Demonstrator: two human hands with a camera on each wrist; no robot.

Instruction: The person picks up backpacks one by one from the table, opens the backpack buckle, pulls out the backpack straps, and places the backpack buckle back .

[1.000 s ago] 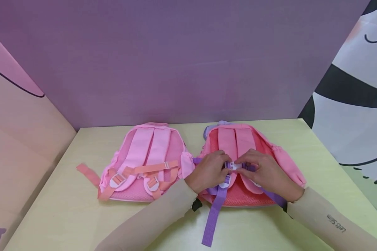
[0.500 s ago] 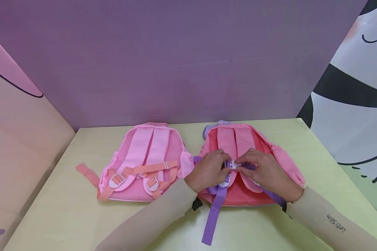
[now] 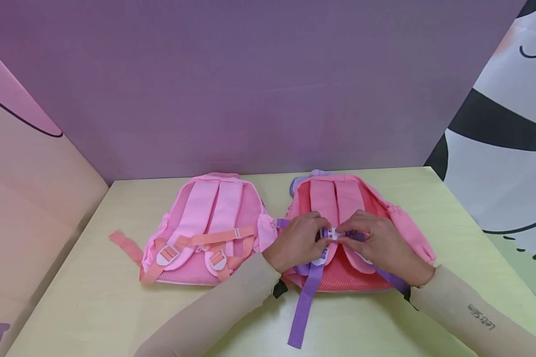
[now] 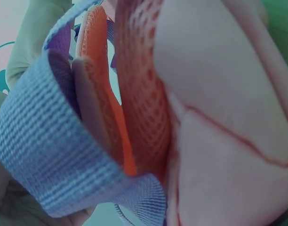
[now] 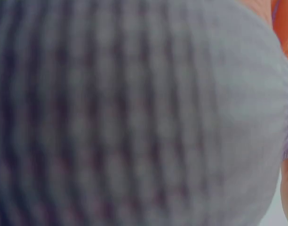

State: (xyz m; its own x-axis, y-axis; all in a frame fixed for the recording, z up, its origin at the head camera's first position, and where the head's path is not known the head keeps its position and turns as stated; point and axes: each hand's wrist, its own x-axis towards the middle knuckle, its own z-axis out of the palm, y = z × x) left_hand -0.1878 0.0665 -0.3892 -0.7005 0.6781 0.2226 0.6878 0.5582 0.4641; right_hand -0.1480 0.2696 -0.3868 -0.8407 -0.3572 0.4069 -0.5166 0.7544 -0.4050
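A coral-pink backpack (image 3: 348, 282) lies back side up on the right of the table, its shoulder straps facing me. Across its middle runs a purple webbing strap with a white plastic buckle (image 3: 333, 234). My left hand (image 3: 298, 240) pinches the buckle's left end, where the purple strap joins it. From the other side, my right hand (image 3: 381, 244) pinches the white buckle between thumb and fingers. A loose purple strap tail (image 3: 304, 310) hangs toward the table's front. In the left wrist view, the webbing (image 4: 64, 141) loops close to the lens beside the mesh back panel (image 4: 141, 80).
A lighter pink backpack (image 3: 205, 208) lies just left, with orange straps, white adjusters and an orange chest strap (image 3: 219, 238) across it. Beneath is a pale wooden table (image 3: 94, 297). A purple wall (image 3: 268, 89) stands behind. Blurred webbing (image 5: 134, 113) fills most of the right wrist view.
Only the head view shifts slightly. Both hands keep their pinch at the buckle, and the backpacks stay where they were.
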